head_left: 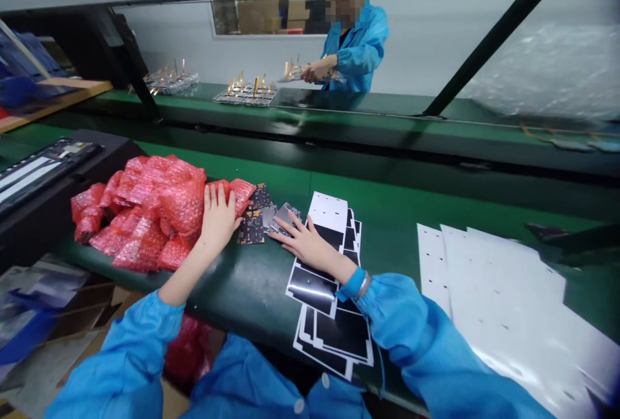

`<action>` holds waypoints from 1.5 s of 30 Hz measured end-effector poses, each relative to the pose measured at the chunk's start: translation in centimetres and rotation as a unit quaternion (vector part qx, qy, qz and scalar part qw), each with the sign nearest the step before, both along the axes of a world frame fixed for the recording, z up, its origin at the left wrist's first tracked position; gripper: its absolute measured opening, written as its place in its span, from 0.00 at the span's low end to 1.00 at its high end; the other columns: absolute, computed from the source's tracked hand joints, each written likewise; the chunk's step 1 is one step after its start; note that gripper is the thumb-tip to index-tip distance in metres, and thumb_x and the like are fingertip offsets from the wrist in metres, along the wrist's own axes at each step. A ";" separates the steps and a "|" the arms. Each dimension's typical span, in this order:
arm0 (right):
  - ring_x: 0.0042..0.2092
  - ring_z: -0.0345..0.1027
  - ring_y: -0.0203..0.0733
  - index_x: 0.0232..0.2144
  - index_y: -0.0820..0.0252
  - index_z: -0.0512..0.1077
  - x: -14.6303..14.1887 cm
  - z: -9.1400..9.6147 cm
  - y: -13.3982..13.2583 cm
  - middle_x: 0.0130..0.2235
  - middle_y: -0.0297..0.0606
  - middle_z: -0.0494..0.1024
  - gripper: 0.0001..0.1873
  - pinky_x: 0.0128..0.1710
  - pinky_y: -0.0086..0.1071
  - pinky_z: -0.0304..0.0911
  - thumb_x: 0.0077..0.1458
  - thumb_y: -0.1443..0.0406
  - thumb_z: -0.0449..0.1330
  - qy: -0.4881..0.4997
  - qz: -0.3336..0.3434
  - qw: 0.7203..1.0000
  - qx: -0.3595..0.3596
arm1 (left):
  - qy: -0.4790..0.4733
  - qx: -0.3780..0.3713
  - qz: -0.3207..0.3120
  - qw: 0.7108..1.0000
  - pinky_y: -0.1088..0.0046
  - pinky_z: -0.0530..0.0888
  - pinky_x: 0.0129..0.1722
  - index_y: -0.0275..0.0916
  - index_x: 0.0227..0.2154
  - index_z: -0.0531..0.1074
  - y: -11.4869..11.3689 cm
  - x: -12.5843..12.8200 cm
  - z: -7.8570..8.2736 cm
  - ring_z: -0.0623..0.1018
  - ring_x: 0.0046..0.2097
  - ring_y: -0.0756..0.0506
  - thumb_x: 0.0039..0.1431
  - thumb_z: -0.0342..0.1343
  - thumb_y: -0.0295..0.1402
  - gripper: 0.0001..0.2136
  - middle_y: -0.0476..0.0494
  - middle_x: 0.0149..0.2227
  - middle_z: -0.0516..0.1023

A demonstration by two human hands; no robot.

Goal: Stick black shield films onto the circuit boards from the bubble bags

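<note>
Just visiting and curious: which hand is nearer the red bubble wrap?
Left. The left hand touches the red bubble wrap; the right hand is farther right, at the circuit boards.

No legible text or numbers.
On the circuit boards (252,228), red bubble-wrap bags (177,196) and black-and-white sheets (310,286), no lettering, brand or sign can be made out.

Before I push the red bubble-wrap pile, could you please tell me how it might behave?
The pile would probably give softly, since it looks puffy and crumpled. Heaped from separate bundles, it may shed some rather than slide as one.
</note>
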State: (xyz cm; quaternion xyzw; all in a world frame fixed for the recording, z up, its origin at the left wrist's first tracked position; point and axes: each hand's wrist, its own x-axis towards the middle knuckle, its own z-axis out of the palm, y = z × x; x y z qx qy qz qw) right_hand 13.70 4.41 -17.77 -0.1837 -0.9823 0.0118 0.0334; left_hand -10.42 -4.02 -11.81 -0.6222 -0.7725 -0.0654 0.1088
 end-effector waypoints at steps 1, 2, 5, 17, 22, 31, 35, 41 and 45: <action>0.74 0.43 0.68 0.69 0.40 0.57 0.3 0.0 0.4 0.73 0.41 0.54 0.29 0.62 0.74 0.53 0.70 0.65 0.49 -0.001 0.003 1.000 0.000 | -0.003 0.000 0.005 1.000 0.37 0.45 0.71 0.17 0.62 0.65 0.7 -0.1 -0.1 0.53 0.72 0.20 0.55 0.64 0.29 0.33 0.11 0.68 0.55; 0.74 0.41 0.68 0.70 0.40 0.55 0.5 0.1 0.7 0.74 0.41 0.53 0.30 0.62 0.74 0.52 0.70 0.67 0.49 -0.001 0.007 1.000 -0.001 | -0.007 0.001 0.008 1.000 0.37 0.44 0.71 0.17 0.61 0.66 1.4 -0.2 -0.3 0.51 0.72 0.20 0.53 0.64 0.28 0.33 0.12 0.69 0.54; 0.75 0.38 0.66 0.71 0.41 0.52 1.3 0.1 1.0 0.75 0.41 0.49 0.33 0.64 0.74 0.49 0.69 0.70 0.49 -0.003 0.019 1.000 -0.005 | -0.034 0.010 0.013 0.999 0.38 0.41 0.72 0.15 0.57 0.70 3.0 -0.3 -0.8 0.47 0.73 0.20 0.48 0.65 0.27 0.32 0.14 0.70 0.50; 0.74 0.41 0.58 0.67 0.51 0.62 7.4 1.9 -0.1 0.74 0.50 0.51 0.28 0.69 0.66 0.45 0.67 0.69 0.53 0.031 0.065 0.987 -0.142 | -0.305 0.165 -0.027 0.938 0.41 0.45 0.73 0.27 0.49 0.76 2.5 -1.1 2.1 0.57 0.72 0.28 0.55 0.57 0.36 0.22 0.26 0.65 0.67; 0.72 0.54 0.51 0.68 0.51 0.59 5.8 4.8 -1.9 0.72 0.47 0.59 0.28 0.69 0.56 0.54 0.68 0.59 0.54 0.280 -0.035 0.879 -0.384 | -0.492 0.203 -0.015 0.847 0.54 0.77 0.54 0.34 0.48 0.73 -0.6 1.8 3.3 0.82 0.48 0.39 0.66 0.41 0.45 0.23 0.36 0.44 0.82; 0.51 0.78 0.45 0.58 0.53 0.64 1.1 8.7 -7.0 0.57 0.41 0.78 0.35 0.54 0.41 0.74 0.49 0.56 0.70 0.370 -0.116 0.485 -0.784 | -0.444 0.347 -0.033 0.825 0.66 0.77 0.50 0.42 0.54 0.58 -5.9 11.5 -0.1 0.75 0.52 0.46 0.71 0.48 0.38 0.14 0.38 0.52 0.69; 0.47 0.78 0.45 0.54 0.52 0.67 0.9 8.0 -7.5 0.52 0.38 0.80 0.30 0.46 0.39 0.75 0.51 0.55 0.67 0.391 -0.169 0.445 -0.788 | -0.136 0.490 -0.137 0.850 0.65 0.74 0.45 0.47 0.51 0.62 -6.7 11.4 0.0 0.70 0.49 0.44 0.63 0.59 0.30 0.16 0.41 0.47 0.63; 0.40 0.73 0.39 0.41 0.54 0.69 0.9 7.0 -7.2 0.38 0.30 0.78 0.17 0.45 0.34 0.70 0.52 0.55 0.67 0.461 -0.195 0.603 -0.622 | -0.069 0.297 -0.323 0.896 0.65 0.70 0.50 0.52 0.47 0.75 -6.8 9.9 2.1 0.72 0.50 0.43 0.61 0.64 0.36 0.12 0.45 0.46 0.72; 0.32 0.72 0.37 0.41 0.55 0.70 1.3 7.1 -6.4 0.34 0.29 0.78 0.20 0.33 0.31 0.68 0.50 0.56 0.71 0.409 -0.182 0.609 -0.655 | -0.249 0.237 -0.231 0.910 0.70 0.74 0.47 0.41 0.43 0.75 -5.3 7.0 2.9 0.76 0.43 0.48 0.68 0.53 0.28 0.07 0.46 0.40 0.74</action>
